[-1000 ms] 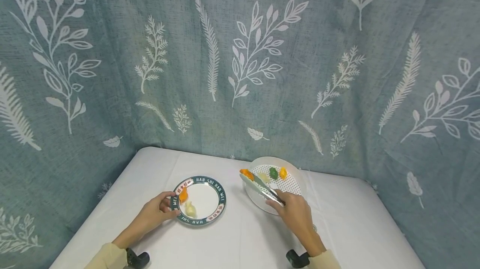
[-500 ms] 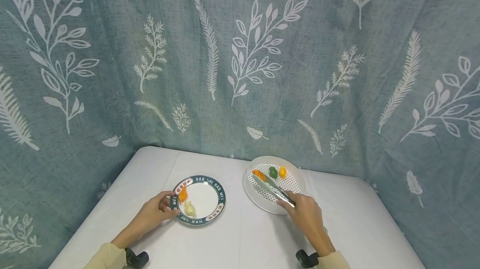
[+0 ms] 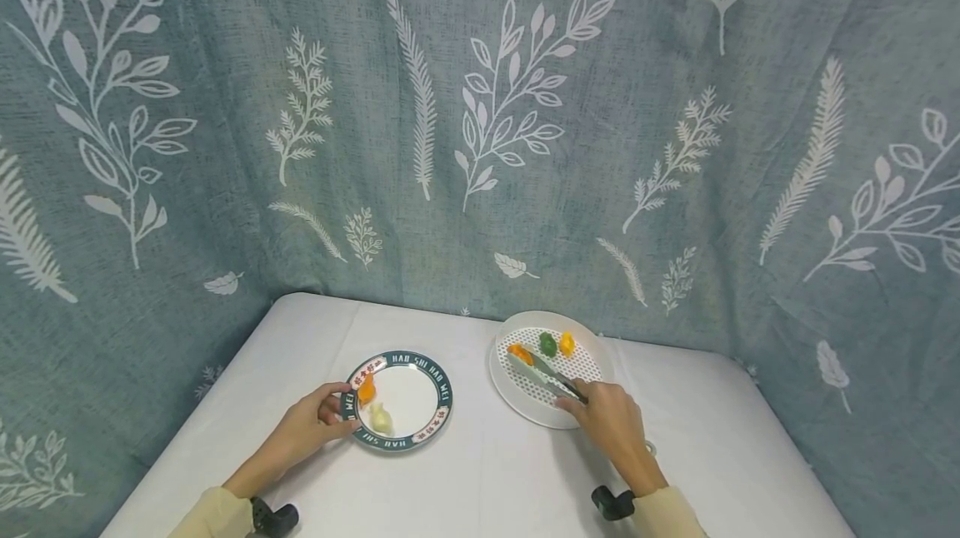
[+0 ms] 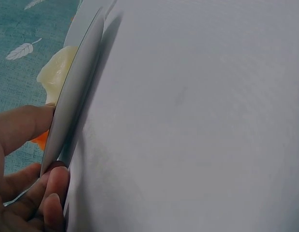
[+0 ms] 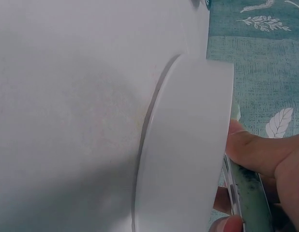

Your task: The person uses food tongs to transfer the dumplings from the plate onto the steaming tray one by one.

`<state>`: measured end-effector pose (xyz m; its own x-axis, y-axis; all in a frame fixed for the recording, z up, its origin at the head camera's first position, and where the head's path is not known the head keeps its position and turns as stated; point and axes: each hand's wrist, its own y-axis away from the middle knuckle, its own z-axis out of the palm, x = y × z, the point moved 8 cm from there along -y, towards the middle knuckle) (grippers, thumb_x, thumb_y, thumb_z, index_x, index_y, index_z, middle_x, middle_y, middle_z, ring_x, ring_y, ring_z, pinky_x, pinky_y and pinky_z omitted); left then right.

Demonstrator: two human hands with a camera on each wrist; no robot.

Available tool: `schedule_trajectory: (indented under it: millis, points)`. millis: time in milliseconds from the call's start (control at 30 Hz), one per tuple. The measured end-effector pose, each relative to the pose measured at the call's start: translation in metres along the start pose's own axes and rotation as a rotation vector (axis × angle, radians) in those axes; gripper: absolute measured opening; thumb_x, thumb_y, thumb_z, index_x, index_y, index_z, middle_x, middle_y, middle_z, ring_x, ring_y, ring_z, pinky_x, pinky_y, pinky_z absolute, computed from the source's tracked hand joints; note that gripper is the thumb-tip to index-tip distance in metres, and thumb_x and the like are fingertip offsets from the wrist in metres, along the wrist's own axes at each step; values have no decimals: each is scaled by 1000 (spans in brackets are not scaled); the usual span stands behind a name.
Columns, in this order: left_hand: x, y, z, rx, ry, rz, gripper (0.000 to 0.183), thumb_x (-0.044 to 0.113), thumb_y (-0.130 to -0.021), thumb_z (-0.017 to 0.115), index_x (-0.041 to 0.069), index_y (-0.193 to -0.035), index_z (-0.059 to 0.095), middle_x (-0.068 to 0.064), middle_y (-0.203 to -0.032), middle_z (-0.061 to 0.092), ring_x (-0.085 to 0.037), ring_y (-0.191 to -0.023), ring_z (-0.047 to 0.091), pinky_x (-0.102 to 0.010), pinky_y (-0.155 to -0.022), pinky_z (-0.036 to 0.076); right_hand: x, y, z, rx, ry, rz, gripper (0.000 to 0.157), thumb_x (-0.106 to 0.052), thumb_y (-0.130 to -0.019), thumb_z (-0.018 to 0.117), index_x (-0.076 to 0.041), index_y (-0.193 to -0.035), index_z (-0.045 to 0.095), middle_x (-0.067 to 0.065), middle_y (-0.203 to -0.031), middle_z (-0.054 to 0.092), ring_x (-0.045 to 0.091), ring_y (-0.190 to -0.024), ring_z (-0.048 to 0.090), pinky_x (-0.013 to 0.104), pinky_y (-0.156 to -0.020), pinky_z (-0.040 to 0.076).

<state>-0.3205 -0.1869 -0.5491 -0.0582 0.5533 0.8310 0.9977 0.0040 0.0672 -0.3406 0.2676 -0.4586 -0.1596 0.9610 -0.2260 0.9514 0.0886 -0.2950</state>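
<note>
My left hand [image 3: 315, 420] grips the left rim of a green-and-white plate [image 3: 416, 396]; in the left wrist view its thumb is on top and fingers are beneath. On the plate lie an orange piece [image 3: 367, 389] and a pale, dumpling-like piece [image 3: 381, 419]. My right hand [image 3: 611, 421] holds metal tongs [image 3: 558, 377] over a white perforated steamer tray [image 3: 517, 406]. At the tongs' tips is another orange piece [image 3: 520, 353], inside the tray; whether they still pinch it is unclear. A green piece [image 3: 548, 344] and a yellow one [image 3: 567, 343] lie farther back there.
A white cloth [image 3: 472, 471] covers the table, its back edge meeting a blue-green leaf-patterned curtain [image 3: 450, 146]. Between plate and tray runs a strip of cloth. In the right wrist view, the tray's outer wall [image 5: 188, 135] rises beside my thumb.
The right hand has moved right, carrying the orange piece from above the tray's left edge into the tray. A pale piece there is now out of sight. Left hand and plate stay put.
</note>
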Motion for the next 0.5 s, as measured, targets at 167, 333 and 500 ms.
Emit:
schedule_trajectory:
  millis: [167, 333, 500]
  points:
    - [-2, 0, 1, 0, 5, 1, 76, 34, -80, 89, 9, -143, 55, -3, -104, 62, -19, -85, 53, -34, -67, 47, 0, -3, 3, -18, 29, -2, 48, -40, -83, 85, -4, -115, 78, 11, -91, 75, 17, -61, 51, 34, -52, 42]
    - [-3, 0, 1, 1, 13, -5, 75, 31, -80, 89, 9, -143, 55, -4, -105, 61, -20, -86, 54, -34, -67, 47, 0, -6, 5, -37, 30, 11, 49, -41, -83, 86, -3, -113, 78, 11, -92, 76, 16, -62, 51, 33, -53, 41]
    - [-3, -1, 0, -2, -3, -17, 76, 33, -80, 89, 10, -144, 55, -3, -106, 62, -19, -86, 53, -33, -69, 47, 0, -9, 9, -71, 33, 28, 46, -43, -82, 85, -5, -108, 79, 2, -76, 67, 16, -60, 48, 32, -51, 37]
